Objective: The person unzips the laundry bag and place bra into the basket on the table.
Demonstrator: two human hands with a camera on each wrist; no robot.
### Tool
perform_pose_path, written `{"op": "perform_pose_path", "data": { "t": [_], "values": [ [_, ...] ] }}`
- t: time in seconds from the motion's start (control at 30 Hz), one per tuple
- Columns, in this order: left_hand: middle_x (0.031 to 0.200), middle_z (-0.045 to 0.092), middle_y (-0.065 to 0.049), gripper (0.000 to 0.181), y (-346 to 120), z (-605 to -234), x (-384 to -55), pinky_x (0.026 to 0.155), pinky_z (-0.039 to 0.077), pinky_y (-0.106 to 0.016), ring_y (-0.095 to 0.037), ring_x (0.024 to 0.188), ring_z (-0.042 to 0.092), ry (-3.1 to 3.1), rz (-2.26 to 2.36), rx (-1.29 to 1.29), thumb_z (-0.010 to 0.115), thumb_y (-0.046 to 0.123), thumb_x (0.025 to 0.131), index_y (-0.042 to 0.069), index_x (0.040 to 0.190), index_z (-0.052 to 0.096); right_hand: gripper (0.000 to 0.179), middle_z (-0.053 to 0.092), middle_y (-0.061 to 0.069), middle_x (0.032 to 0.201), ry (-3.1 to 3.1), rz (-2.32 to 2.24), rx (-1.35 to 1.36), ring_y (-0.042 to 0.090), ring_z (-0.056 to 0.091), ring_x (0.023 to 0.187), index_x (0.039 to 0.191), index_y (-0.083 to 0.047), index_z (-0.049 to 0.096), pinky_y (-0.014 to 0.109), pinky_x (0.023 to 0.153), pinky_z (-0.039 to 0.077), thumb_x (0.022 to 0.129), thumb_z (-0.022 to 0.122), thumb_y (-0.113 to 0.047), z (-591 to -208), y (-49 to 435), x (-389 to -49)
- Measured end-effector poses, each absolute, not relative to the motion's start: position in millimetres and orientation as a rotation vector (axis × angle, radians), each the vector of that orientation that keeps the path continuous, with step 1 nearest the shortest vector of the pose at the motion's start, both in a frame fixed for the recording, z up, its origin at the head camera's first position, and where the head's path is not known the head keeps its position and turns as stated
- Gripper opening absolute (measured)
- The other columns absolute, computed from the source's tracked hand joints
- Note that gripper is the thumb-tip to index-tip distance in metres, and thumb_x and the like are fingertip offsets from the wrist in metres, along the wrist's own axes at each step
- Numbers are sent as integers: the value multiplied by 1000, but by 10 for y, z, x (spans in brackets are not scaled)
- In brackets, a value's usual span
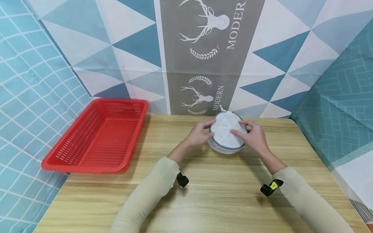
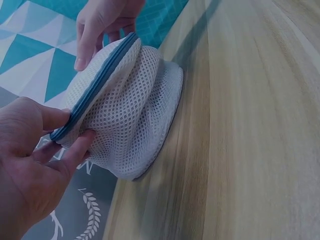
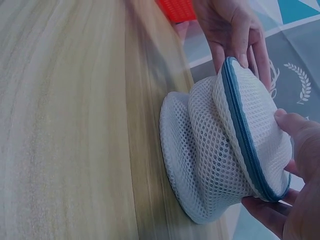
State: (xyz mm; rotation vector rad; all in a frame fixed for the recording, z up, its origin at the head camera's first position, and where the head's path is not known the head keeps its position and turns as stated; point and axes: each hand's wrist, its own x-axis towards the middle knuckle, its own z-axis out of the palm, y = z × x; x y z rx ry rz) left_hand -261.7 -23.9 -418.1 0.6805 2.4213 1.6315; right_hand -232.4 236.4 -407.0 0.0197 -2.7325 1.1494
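A round white mesh laundry bag with a blue-grey zipper rim stands on the table near the back wall. My left hand pinches the rim on its left side. In the left wrist view the left thumb lies above the zipper and the fingers below it. On the opposite side my right hand grips the edge, thumb on the mesh top and fingers under the rim. The bag's soft side wall is creased, and its base rests on the wood.
A red perforated plastic basket sits at the left of the wooden table. Behind the table hangs a patterned cloth with deer heads and triangles. Tiled-print sheets close off the left and right sides.
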Motion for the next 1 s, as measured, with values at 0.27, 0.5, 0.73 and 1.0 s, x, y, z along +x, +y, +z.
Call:
{"op": "perform_pose_path", "data": {
  "t": [0.27, 0.5, 0.73, 1.0],
  "values": [
    [182, 40, -19, 64, -257, -4167, -2592, 127, 54, -47, -43, 161, 53, 2447, 1611, 685, 69, -3, 106, 2, 167, 50, 68, 63, 27, 158, -2728, 1161, 32, 38, 71, 107, 148, -4, 69, 16, 73, 51, 98, 87, -46, -4061, 2343, -2288],
    [181, 40, -23, 65, -279, -4162, -2568, 129, 52, -49, -45, 160, 54, 2447, 1630, 700, 70, -7, 103, -1, 165, 51, 67, 65, 26, 155, -2715, 1180, 67, 41, 73, 110, 147, -2, 69, 17, 77, 52, 99, 88, -44, -4076, 2322, -2262],
    [180, 42, -24, 64, -313, -4157, -2542, 128, 53, -50, -45, 159, 55, 2462, 1627, 690, 70, -7, 103, -2, 164, 52, 64, 67, 25, 152, -2699, 1180, 99, 43, 74, 113, 145, -1, 70, 20, 80, 54, 98, 88, -40, -4099, 2291, -2257],
    [179, 42, -25, 64, -336, -4165, -2514, 125, 56, -50, -45, 159, 55, 2463, 1628, 688, 70, -8, 103, -2, 164, 52, 67, 65, 26, 153, -2713, 1181, 87, 42, 74, 112, 147, -1, 69, 24, 82, 55, 98, 88, -42, -4101, 2260, -2242]
  ]
}}
